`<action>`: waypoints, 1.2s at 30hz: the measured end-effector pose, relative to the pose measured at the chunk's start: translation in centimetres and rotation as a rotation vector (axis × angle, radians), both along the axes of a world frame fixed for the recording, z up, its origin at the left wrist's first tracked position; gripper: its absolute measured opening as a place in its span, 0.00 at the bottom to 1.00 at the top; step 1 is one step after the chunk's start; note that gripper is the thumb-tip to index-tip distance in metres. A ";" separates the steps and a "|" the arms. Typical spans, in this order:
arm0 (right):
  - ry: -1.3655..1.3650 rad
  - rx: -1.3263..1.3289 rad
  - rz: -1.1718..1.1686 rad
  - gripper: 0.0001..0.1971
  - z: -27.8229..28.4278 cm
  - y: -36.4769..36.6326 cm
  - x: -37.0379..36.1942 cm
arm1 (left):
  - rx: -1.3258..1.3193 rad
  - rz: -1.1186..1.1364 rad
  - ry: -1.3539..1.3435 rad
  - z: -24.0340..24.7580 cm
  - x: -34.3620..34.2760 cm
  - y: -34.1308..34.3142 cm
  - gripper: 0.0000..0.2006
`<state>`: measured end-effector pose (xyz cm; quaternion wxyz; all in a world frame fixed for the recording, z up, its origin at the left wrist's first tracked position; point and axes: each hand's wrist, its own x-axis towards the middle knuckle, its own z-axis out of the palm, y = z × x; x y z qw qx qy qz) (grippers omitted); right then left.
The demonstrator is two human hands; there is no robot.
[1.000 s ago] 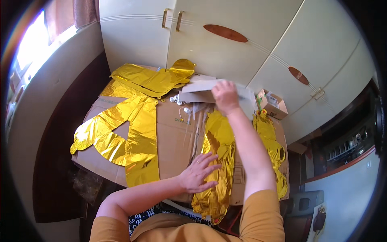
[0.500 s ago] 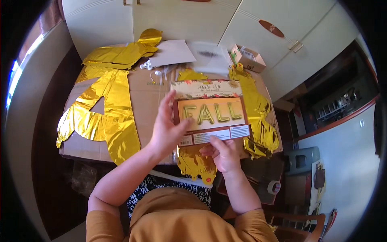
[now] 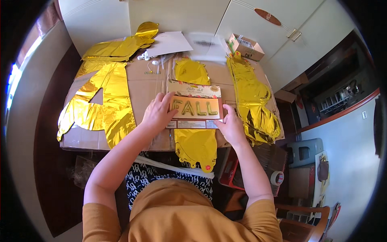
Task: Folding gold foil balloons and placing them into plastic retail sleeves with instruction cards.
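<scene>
My left hand (image 3: 158, 109) grips the left edge of a flat orange and brown balloon package (image 3: 196, 116), its thumb over the front. At the lower right corner and right edge, my right hand (image 3: 231, 127) pinches the same package. Beneath it a flat gold foil balloon (image 3: 196, 145) runs from front to back, its middle hidden by the package. To the left lies an A-shaped gold foil balloon (image 3: 117, 94). Another gold foil balloon (image 3: 252, 90), crumpled at its near end, is spread to the right.
Everything lies on brown cardboard (image 3: 150, 86). Toward the back are folded gold foil (image 3: 115, 51), a white sheet (image 3: 171, 43), small white round pieces (image 3: 143, 55), a clear plastic bag (image 3: 207, 44) and a small open carton (image 3: 246, 49). A tape roll (image 3: 277, 178) is at lower right.
The package has gone down onto or close above the middle foil balloon and looks smaller. My right hand has shifted from its bottom edge to its right side; my left hand still holds the left edge.
</scene>
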<state>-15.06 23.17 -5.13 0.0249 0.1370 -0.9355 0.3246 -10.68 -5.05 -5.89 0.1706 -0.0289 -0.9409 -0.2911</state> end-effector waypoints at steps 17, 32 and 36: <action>0.477 0.285 0.631 0.20 -0.1 3.6 1.2 | -0.352 -0.555 0.049 0.8 7.0 1.2 0.35; 0.449 0.303 0.682 0.27 -0.1 5.3 5.2 | -0.268 -0.500 0.196 -0.3 8.1 2.4 0.24; 0.545 0.302 0.667 0.23 -1.2 5.2 4.8 | -0.273 -0.512 0.230 -0.4 7.7 2.4 0.24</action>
